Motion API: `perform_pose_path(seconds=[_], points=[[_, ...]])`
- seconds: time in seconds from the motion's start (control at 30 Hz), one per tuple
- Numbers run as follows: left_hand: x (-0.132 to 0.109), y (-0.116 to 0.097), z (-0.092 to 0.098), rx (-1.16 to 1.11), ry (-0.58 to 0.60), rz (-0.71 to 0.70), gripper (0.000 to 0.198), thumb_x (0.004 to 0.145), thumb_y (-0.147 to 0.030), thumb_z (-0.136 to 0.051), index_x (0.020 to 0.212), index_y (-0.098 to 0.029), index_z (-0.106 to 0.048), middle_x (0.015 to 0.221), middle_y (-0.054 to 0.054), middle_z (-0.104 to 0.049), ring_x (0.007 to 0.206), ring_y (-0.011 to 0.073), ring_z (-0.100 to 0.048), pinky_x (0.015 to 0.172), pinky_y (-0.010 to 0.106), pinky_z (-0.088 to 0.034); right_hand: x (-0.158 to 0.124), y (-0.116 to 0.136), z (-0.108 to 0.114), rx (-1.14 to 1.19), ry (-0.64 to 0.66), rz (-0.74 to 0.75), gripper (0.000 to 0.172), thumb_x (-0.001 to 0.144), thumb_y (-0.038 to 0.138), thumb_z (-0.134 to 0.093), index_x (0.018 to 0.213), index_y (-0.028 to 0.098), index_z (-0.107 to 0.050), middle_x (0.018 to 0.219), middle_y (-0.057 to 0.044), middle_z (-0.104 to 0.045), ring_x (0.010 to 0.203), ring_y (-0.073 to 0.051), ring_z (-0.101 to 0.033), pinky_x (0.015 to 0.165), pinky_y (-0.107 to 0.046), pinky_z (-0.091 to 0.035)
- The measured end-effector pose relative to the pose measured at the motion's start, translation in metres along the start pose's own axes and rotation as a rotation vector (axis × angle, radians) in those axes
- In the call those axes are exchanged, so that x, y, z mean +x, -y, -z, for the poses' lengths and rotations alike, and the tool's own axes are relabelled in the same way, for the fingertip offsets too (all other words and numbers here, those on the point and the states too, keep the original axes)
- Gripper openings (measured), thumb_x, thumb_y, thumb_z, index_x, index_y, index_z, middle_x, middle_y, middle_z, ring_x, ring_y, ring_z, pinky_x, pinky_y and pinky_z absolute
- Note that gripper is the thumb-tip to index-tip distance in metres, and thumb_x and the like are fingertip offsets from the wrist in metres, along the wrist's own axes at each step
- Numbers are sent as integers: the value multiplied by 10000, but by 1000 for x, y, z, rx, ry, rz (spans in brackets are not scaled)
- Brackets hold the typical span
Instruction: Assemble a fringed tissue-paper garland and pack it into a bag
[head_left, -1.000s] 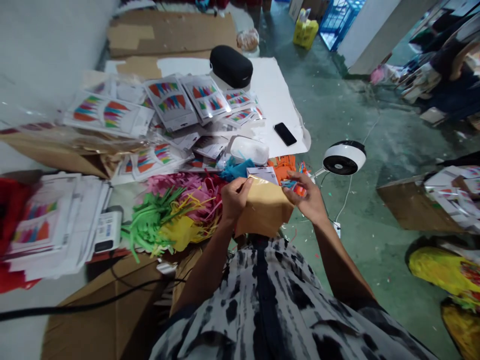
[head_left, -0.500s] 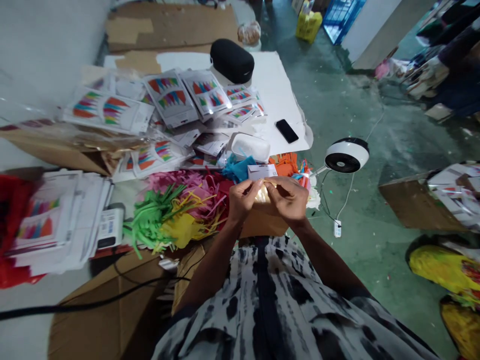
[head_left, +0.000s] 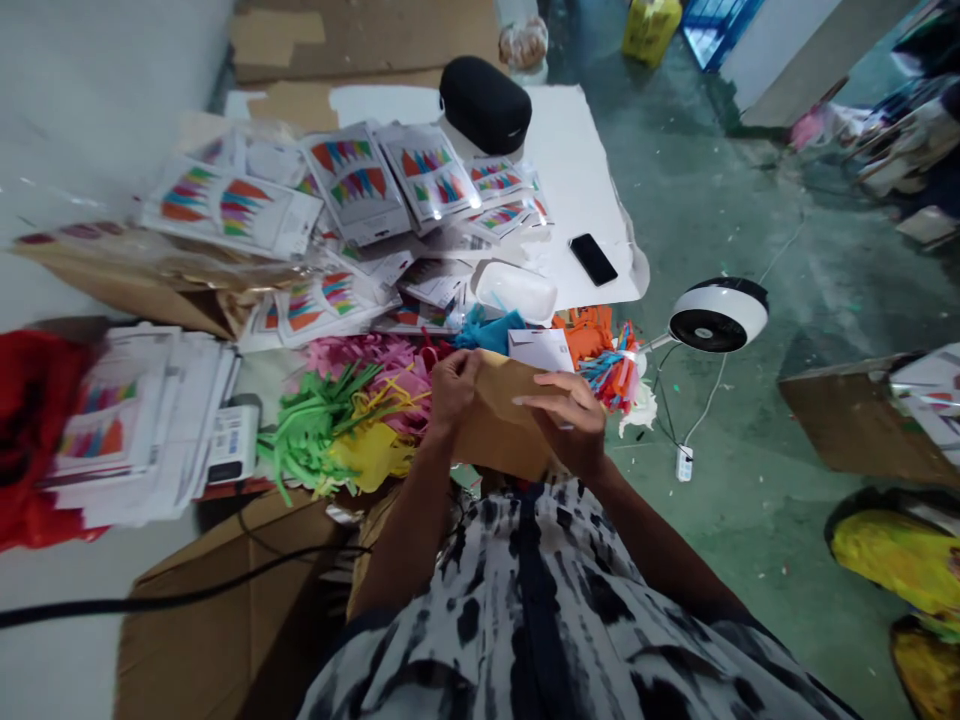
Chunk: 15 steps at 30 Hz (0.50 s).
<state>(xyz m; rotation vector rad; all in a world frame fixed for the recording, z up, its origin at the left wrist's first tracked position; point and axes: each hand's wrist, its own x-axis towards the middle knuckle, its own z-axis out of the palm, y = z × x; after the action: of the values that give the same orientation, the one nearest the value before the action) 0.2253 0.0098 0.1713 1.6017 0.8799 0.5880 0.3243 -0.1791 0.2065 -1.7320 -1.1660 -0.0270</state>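
Note:
My left hand (head_left: 453,392) is closed in a pinch at the upper left of a brown cardboard piece (head_left: 502,435). What its fingertips hold, if anything, I cannot make out. My right hand (head_left: 570,415) is over the right side of the cardboard, its fingers stretched out and slightly apart. A paler tan patch shows at the cardboard's top, between the hands. Just beyond lie a white card packet (head_left: 541,349) and blue tissue strips (head_left: 487,330). Pink strips (head_left: 352,355), green strips (head_left: 319,415) and yellow strips (head_left: 375,455) are heaped left of my left hand.
Printed packets (head_left: 356,185) pile up on the table behind, near a white tray (head_left: 516,290), a black case (head_left: 485,105) and a phone (head_left: 592,259). Orange strips (head_left: 585,333) and a white fan (head_left: 718,315) are to the right. A black cable (head_left: 187,600) crosses the lower left.
My hands were together, pinching a shiny pale piece. They have moved apart; the right fingers have straightened, and more of the brown cardboard shows. The whole view has shifted slightly.

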Motion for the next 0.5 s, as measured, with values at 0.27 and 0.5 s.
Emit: perform_pose_path(seconds=[0.27,0.5], points=[[81,26,74,708,-268,-187,306,981,-386,-525,1116,-188,-715,1152,162,-730,1095,310,-636,969,407,-456,-4,-62,2,229,-87,-476,166,908,414,-743,937,253,-769,1006,-56,-720,1030,-233,-683,959,-427,-563],[53,25,-31,670,-85,11,409,1056,-509,-440,1034,-201,-708,992,144,-766,970,312,-701,881,395,-461,7,-129,-6,406,-156,-771,322,773,488,-802,928,216,-725,957,-36,-744,932,-196,-700,897,-376,-569]])
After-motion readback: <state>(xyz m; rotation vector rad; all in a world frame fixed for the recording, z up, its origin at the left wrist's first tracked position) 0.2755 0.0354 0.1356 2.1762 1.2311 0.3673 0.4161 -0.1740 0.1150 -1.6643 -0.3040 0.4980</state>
